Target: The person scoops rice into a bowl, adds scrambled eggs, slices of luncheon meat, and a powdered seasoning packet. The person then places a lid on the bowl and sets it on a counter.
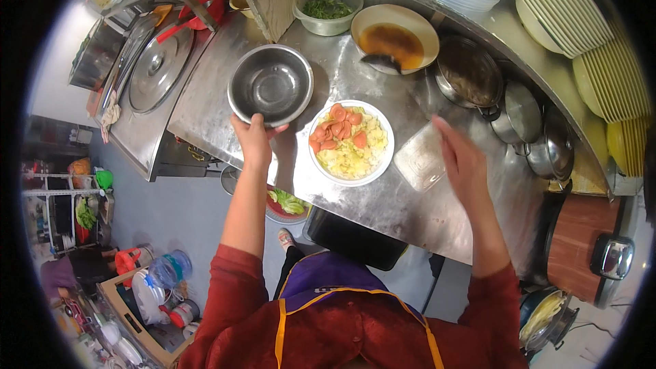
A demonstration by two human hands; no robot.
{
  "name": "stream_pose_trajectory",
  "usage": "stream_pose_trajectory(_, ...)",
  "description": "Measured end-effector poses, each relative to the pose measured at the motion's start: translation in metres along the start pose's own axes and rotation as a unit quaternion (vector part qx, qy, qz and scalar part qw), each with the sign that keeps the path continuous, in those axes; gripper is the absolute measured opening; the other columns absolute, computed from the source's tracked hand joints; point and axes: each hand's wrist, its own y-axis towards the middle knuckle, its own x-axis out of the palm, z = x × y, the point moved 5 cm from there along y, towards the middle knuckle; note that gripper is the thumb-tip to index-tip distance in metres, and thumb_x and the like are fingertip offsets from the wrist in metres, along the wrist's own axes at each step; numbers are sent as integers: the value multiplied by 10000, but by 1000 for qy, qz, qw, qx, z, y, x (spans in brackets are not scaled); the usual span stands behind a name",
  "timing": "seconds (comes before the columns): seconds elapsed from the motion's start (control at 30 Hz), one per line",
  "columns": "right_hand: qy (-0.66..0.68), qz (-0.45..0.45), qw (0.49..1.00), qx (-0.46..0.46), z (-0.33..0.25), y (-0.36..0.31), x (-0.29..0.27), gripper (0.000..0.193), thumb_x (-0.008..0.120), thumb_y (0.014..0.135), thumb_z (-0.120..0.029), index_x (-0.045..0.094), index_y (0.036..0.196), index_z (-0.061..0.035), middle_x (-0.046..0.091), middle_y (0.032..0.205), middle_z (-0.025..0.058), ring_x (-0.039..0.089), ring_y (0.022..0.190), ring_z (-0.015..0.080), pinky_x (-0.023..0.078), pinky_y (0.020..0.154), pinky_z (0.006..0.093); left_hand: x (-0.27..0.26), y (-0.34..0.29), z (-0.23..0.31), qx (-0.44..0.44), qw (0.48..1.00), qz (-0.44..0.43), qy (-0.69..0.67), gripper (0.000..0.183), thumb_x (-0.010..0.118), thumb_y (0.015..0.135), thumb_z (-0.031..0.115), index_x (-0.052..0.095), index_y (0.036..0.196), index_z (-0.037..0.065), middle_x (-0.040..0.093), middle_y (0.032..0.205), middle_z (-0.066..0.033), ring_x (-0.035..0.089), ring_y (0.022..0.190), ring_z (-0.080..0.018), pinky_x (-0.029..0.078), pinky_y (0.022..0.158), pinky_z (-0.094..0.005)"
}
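My left hand (pixel 255 142) grips the near rim of a steel bowl (pixel 270 87), thumb at the edge, above the left part of the counter. Nothing shows inside that bowl. To its right stands a round white bowl (pixel 390 142) filled with pale yellow, egg-like pieces (pixel 350 158). Pinkish-orange sausage slices (pixel 336 125) lie on top at the far left. My right hand (pixel 466 165), empty with fingers stretched out, is beside a clear, flat, square plastic lid or tray (pixel 417 161). Whether the fingertips touch it, I cannot tell.
Along the back are a tub (pixel 301 22) of chopped greens and a cream bowl (pixel 432 31) of brown liquid with a dark ladle (pixel 381 62). Steel pots (pixel 516 113) line the right. Stacked plates (pixel 564 7) fill the shelf above. A large lid (pixel 160 68) lies left.
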Motion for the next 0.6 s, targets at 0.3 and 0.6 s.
stream_pose_trajectory(0.3, -189, -9, 981, 44, 66, 118, 37, 186, 661, 817, -178, 605, 979, -105, 673, 912, 145, 638, 853, 352, 489, 707, 458, -13, 42, -18, 20, 980, 24, 198, 405, 614, 890, 141, 417, 1182, -59, 563, 968, -185, 638, 744, -281, 566, 589, -332)
stream_pose_trajectory(0.6, -35, -53, 977, -205, -21, 77, 107, 137, 692, 749, -186, 618, 839, -114, 561, 848, 46, 585, 862, 239, 502, 716, 362, 66, -61, 16, 317, 777, -140, 525, 305, 747, 732, 267, 676, 973, 94, 562, 830, -77, 586, 762, -250, 495, 663, -357)
